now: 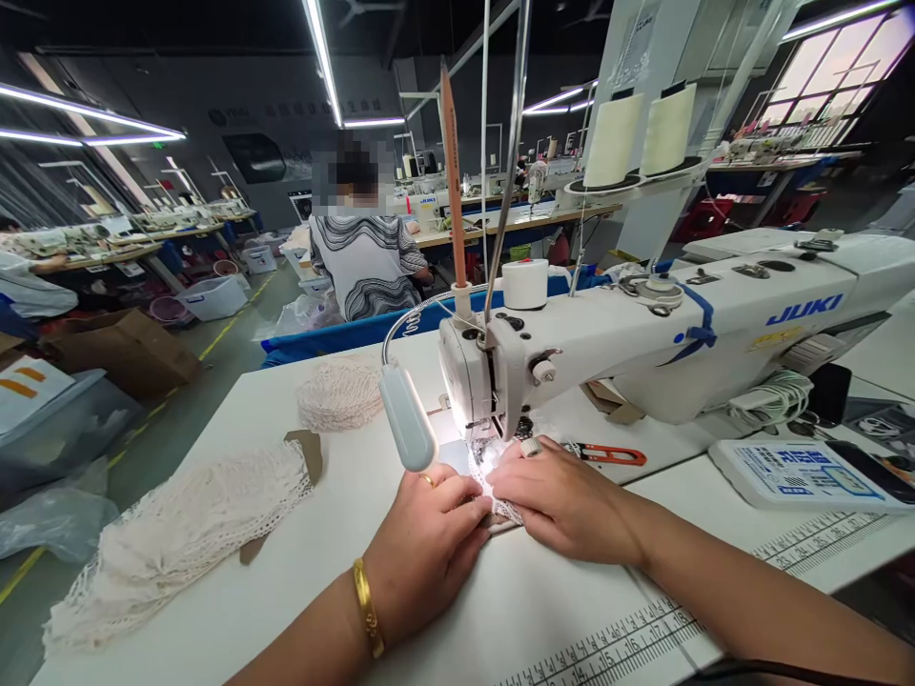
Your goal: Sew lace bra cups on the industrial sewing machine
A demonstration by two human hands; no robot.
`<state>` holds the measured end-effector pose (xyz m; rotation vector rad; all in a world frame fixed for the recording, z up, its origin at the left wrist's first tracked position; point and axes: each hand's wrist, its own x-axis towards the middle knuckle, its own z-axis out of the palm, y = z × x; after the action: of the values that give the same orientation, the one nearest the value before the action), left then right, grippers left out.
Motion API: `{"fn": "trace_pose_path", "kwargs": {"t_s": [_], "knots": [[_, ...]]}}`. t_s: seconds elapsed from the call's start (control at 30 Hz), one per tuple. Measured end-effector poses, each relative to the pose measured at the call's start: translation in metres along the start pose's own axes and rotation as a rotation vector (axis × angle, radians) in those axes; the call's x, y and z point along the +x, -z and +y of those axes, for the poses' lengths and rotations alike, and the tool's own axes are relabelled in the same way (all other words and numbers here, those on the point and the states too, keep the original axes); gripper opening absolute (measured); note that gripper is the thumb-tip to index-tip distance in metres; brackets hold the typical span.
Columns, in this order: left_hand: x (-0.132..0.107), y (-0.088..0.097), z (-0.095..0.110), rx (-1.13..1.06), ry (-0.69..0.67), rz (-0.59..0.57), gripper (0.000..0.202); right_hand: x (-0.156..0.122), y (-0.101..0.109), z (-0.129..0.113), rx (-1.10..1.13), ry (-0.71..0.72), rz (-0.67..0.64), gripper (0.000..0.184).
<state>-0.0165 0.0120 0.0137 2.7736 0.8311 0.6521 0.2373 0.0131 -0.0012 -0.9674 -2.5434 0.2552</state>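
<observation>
A small piece of white lace [506, 505] lies under the brightly lit needle area of a white sewing machine [607, 333]. My left hand [429, 538], with a gold bracelet at the wrist, pinches the lace's left edge with fingers together. From the right, my right hand [572, 500] has its bent fingers pressed on the same lace, close to the presser foot; a ring-like band shows on one finger. Glare and my fingers hide part of the lace and the needle. Orange-handled thread snips [611, 454] lie just beyond my right hand.
A long pile of cream lace [193, 534] and a smaller lace stack [339, 393] rest on the table's left. A grey lamp [407, 419] hangs near my left hand. At right sits a white box [793, 474] with a phone. A person [364, 257] sits ahead.
</observation>
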Motion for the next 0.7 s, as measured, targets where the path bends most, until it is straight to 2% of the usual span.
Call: {"fn": "trace_pose_path", "kwargs": {"t_s": [0.3,0.6,0.7], "knots": [[0.002,0.001,0.005,0.003,-0.013,0.019,0.022,0.001,0.003,-0.001,-0.012,-0.014,-0.035,0.018],[0.009,-0.001,-0.002,0.083,-0.002,0.048,0.025,0.006,-0.001,0.001,-0.070,-0.068,0.026,0.022],[0.011,-0.002,-0.005,0.095,-0.011,0.055,0.026,0.006,-0.001,0.001,-0.079,-0.045,0.031,0.027]]}}
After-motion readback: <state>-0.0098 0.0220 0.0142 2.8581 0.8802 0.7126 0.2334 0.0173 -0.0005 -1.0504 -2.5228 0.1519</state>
